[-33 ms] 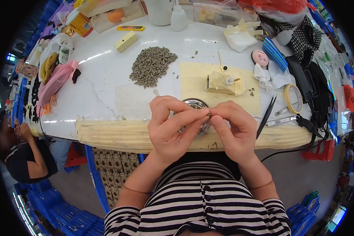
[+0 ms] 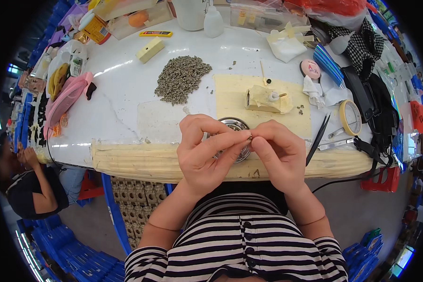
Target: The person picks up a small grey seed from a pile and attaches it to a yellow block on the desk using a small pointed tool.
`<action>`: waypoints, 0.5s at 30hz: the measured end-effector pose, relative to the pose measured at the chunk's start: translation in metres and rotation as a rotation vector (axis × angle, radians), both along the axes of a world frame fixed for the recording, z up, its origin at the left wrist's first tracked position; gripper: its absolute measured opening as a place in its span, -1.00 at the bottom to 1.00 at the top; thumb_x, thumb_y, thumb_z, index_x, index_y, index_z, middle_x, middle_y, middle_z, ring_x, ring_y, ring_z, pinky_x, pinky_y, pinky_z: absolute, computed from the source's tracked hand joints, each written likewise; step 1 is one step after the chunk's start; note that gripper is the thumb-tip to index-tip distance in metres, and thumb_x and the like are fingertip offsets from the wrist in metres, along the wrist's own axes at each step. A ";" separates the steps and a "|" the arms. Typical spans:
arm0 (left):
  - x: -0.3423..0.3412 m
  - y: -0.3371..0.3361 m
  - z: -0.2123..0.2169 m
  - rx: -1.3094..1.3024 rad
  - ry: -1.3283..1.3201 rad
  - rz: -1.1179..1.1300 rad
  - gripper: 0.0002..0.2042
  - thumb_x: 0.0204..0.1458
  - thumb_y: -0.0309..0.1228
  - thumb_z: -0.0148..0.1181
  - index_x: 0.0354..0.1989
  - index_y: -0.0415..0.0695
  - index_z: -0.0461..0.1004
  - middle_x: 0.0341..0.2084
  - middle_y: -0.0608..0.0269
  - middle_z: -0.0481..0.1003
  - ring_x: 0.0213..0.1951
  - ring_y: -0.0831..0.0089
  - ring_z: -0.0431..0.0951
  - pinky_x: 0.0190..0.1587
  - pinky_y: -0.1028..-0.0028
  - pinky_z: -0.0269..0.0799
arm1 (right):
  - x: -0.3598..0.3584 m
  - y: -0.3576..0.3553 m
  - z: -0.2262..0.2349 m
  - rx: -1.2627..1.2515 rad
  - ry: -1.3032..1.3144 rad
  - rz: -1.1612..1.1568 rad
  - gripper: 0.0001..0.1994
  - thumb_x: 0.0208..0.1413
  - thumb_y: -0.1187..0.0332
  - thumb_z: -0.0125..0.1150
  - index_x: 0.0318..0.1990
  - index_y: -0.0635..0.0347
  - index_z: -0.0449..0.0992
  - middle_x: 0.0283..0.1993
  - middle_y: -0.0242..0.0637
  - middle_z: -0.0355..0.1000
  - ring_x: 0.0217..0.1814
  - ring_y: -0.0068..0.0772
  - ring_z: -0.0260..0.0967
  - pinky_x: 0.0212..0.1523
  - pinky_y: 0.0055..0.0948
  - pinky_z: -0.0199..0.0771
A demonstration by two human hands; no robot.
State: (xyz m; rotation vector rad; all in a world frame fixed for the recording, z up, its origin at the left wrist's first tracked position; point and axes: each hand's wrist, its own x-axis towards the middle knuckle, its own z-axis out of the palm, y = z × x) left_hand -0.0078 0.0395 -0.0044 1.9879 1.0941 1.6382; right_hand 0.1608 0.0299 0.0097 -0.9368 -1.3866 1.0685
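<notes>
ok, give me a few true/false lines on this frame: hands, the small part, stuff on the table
1. Both hands pinch a small part between them: left hand, right hand, small part. True.
2. The grey pile of small pieces lies right of the yellow mat. False: it lies left of it.
3. A round metal dish sits behind the hands. True.
4. The tweezers are in the right hand. False: they lie on the table.

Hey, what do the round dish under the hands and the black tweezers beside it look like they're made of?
The round dish looks like bare polished metal: silvery, with bright reflections on its rim. The tweezers look like metal with a matte black coating, thin and tapering to fine points; plastic can't be ruled out.
</notes>
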 end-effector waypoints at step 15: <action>0.001 0.001 -0.002 0.016 0.004 0.059 -0.76 -0.20 -0.53 0.47 -0.29 -0.06 0.67 -0.43 0.41 0.53 -0.34 0.43 0.41 -0.15 0.40 0.18 | -0.002 -0.002 0.004 0.388 -0.344 -0.173 -0.74 -0.04 0.58 0.40 -0.13 0.24 0.67 -0.32 -0.26 0.53 -0.35 -0.42 0.44 -0.34 -0.50 0.42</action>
